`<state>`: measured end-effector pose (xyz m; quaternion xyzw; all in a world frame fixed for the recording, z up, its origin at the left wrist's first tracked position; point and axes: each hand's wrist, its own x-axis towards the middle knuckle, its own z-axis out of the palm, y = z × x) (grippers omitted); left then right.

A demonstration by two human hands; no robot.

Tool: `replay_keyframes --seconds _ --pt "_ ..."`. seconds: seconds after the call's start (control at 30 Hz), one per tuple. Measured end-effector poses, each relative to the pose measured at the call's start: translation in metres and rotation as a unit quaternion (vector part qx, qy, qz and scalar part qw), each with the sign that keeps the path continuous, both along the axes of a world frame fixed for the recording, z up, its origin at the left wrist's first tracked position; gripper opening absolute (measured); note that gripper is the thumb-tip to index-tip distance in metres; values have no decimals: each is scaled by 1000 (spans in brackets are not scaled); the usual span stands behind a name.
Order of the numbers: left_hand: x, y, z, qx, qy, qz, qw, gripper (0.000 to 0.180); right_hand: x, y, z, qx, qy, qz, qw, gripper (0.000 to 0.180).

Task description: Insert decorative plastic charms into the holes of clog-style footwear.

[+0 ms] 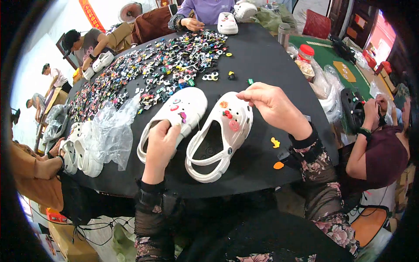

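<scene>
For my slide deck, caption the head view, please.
Left hand rests on one white clog; right hand pinches at the other clog, charms heaped beyond.

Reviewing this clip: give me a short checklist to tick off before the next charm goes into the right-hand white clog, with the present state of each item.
1. Left hand steadies the left clog: ok, it rests on the heel end.
2. Right hand at the toe of the right clog: ok.
3. Charm pinched in right fingers: cannot tell, too small.
4. Free holes on right clog: ok, only a few charms sit there.
5. Spare charms within reach: ok, yellow charm and orange charm lie beside it.
</scene>
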<state>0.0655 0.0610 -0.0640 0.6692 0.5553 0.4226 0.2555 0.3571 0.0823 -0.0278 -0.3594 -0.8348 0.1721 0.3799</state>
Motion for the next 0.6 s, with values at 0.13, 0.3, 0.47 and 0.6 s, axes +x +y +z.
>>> replay_keyframes --seconds 0.13,0.3,0.47,0.6 --pt "5 -7 2 17 81 -20 996 33 2 12 -21 -24 42 -26 998 29" --pt "12 -16 9 4 142 -83 986 39 1 31 -52 13 77 -86 993 25" --pt "22 -19 12 11 183 -56 982 33 -11 31 -73 3 58 -114 992 28" --pt "19 -23 5 62 164 -30 984 21 -16 24 -74 -16 74 -128 989 31"
